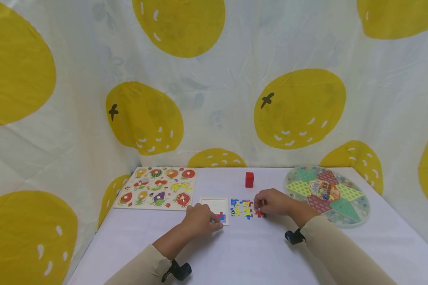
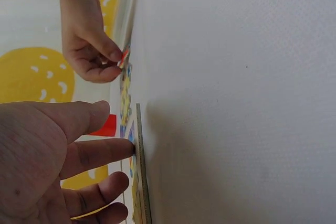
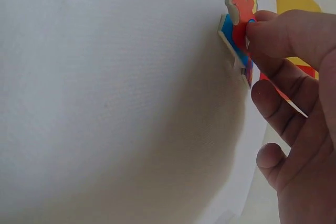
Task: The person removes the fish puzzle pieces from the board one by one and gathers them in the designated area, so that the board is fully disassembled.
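Observation:
A small white puzzle tray (image 1: 214,199) lies mid-table, with a red and blue jigsaw piece (image 1: 221,216) in its near right corner. My left hand (image 1: 199,220) rests at the tray's left and near side, fingers extended; in the left wrist view its index fingertip (image 2: 128,148) is right at the tray's edge. My right hand (image 1: 274,201) pinches a red puzzle piece (image 3: 242,10) between thumb and index finger. Close under that piece is a blue-edged one (image 3: 228,29). Several loose yellow, red and blue pieces (image 1: 237,210) lie between tray and right hand.
Beyond the loose pieces stands a red block (image 1: 249,180). A fruit knob-puzzle board (image 1: 128,201) lies at the back left. On the right is a round, clear-rimmed game board (image 1: 358,208). A fruit-printed curtain (image 1: 217,118) encloses the table's back and sides.

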A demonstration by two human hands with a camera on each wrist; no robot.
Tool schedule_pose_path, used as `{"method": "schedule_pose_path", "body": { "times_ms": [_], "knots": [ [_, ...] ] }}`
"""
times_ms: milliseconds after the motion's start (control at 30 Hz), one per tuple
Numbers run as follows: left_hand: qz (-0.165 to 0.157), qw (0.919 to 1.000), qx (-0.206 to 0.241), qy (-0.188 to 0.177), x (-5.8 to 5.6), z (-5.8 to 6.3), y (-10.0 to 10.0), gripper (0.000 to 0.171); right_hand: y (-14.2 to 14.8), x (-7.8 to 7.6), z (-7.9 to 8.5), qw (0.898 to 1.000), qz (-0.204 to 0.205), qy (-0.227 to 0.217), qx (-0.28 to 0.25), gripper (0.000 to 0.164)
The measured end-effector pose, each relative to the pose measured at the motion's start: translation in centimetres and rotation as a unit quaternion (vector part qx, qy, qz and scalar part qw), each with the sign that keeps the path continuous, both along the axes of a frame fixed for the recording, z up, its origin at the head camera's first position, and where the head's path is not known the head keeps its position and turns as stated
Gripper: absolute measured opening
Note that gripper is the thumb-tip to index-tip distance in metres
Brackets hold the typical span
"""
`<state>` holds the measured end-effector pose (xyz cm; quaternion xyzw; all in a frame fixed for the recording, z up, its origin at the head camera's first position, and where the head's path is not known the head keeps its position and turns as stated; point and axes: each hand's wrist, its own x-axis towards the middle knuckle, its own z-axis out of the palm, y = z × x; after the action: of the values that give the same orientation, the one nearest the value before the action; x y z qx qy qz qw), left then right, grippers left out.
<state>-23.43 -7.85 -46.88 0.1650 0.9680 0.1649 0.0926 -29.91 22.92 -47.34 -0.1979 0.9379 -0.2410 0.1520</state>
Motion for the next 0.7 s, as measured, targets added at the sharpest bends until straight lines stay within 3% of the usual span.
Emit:
{"method": "schedule_pose_path", "body": {
  "times_ms": [233, 467, 700],
  "knots": [
    [-0.013, 0.9998, -0.006, 0.01, 0.0, -0.2, -0.5, 0.029, -0.6, 0.0, -0.2, 1.0, -0.007, 0.015, -0.018, 0.018],
    [-0.019, 0.9996, -0.001, 0.019, -0.1, 0.2, -1.0, 0.027, -3.2, -0.5, 0.3, 0.997, 0.036, 0.05, -0.051, 0.014],
    [-0.009, 0.9997, -0.001, 0.021, -0.2, -0.1, -2.1, 0.027, -7.9, -0.8, 0.5, 0.994, 0.082, 0.041, -0.065, 0.018]
  ]
}}
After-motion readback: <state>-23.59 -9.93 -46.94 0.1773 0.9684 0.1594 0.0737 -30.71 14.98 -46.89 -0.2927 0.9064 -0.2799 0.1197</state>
